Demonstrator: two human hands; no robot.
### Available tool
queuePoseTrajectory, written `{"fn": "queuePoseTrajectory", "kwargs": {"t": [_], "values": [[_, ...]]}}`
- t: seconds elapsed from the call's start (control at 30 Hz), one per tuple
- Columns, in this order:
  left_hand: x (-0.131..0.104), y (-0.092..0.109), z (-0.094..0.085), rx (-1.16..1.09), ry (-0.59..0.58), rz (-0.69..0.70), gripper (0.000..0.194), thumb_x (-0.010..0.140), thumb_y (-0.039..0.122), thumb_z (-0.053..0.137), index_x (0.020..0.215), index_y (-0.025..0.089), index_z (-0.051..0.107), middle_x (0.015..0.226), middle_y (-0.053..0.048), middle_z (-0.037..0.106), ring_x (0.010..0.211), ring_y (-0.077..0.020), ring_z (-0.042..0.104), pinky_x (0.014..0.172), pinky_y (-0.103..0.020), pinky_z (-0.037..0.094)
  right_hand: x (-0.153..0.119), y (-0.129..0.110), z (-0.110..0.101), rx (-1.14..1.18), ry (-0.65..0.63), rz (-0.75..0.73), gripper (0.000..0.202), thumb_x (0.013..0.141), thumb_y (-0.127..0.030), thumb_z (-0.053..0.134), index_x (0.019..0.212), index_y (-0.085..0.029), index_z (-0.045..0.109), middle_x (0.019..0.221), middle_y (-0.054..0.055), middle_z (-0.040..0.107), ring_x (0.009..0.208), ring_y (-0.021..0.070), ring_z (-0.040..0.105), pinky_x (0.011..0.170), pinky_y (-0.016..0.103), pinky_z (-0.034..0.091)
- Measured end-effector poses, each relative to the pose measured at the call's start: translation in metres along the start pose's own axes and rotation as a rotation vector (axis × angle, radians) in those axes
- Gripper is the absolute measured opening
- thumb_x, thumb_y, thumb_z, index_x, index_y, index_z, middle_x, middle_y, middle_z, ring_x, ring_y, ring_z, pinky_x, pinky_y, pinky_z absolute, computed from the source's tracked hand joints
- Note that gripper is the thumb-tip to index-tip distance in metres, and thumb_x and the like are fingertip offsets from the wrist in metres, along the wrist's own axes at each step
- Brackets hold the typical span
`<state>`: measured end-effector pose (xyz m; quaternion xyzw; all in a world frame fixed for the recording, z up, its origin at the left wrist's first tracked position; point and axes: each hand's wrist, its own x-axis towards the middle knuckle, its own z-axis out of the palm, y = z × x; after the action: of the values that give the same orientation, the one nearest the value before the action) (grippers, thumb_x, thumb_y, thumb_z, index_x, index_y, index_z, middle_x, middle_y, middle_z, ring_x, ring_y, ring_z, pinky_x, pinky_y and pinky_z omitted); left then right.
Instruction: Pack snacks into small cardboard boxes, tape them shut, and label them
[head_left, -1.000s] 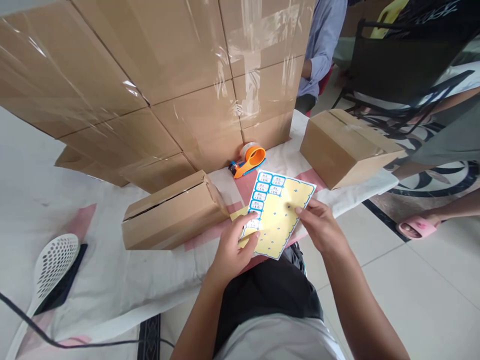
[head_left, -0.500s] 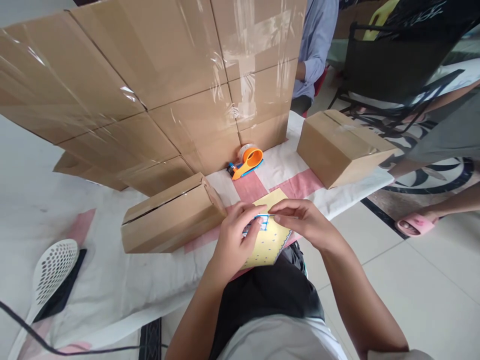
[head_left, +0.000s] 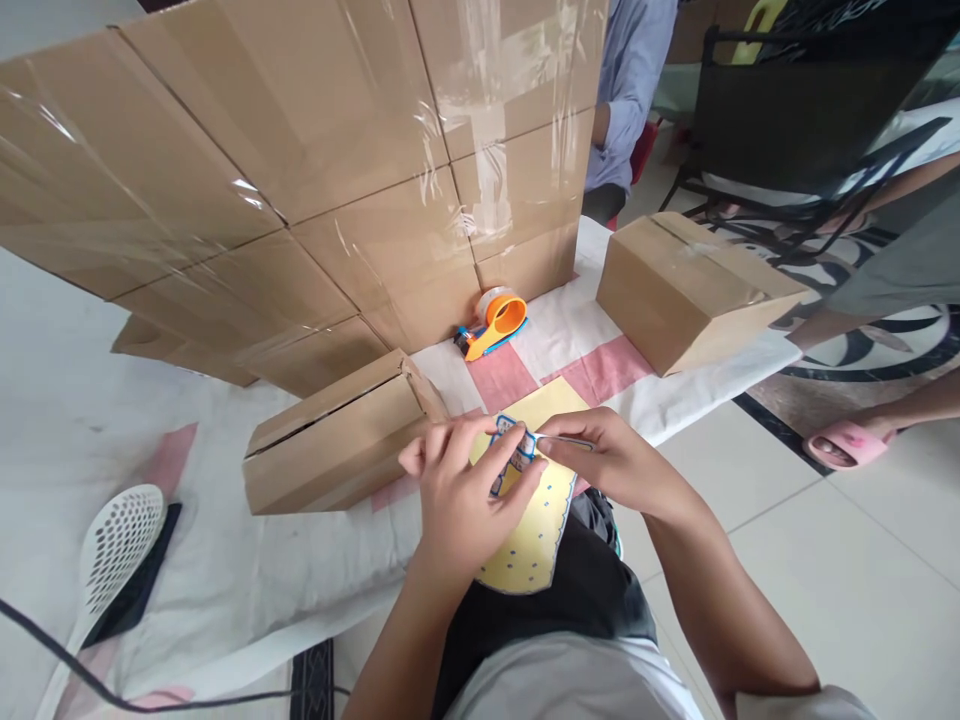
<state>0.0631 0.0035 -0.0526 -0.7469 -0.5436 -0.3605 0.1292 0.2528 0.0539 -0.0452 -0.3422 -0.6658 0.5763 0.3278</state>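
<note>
A yellow paper piece point(head_left: 531, 530) with small blue marks and a scalloped blue edge lies at the table's front edge, its lower end over my lap. A small blue-edged label piece point(head_left: 516, 440) with writing is on its upper part. My left hand point(head_left: 474, 475) is over the left side of the label, thumb and index finger close to it, the other fingers loosely bent. My right hand point(head_left: 600, 448) pinches the label's right end between thumb and index finger. Beyond the paper stands an orange and blue tape dispenser point(head_left: 501, 320).
Stacked taped cartons point(head_left: 360, 230) rise behind. A long carton point(head_left: 337, 435) lies left, another box point(head_left: 694, 290) right. A white slotted ladle point(head_left: 124, 540) and black cable point(head_left: 90, 680) are far left. A person's sleeve point(head_left: 637, 80) and a pink slipper point(head_left: 847, 445) are visible.
My left hand has shifted slightly and spread its fingers, showing more of the label. The yellow paper shows further down over my lap.
</note>
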Motion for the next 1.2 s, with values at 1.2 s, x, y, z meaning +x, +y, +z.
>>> {"fn": "queuePoseTrajectory", "kwargs": {"t": [1.2], "values": [[-0.031, -0.027, -0.014, -0.805, 0.381, -0.860, 0.049, 0.091, 0.035, 0.075, 0.136, 0.020, 0.063, 0.083, -0.004, 0.080, 0.062, -0.0140, 0.072, 0.067, -0.028, 0.060, 0.095, 0.000, 0.027, -0.293, 0.066, -0.264, 0.022, 0.096, -0.031, 0.060, 0.084, -0.019, 0.074, 0.086, 0.006, 0.074, 0.081, 0.0197, 0.067, 0.075, 0.032, 0.050]]}}
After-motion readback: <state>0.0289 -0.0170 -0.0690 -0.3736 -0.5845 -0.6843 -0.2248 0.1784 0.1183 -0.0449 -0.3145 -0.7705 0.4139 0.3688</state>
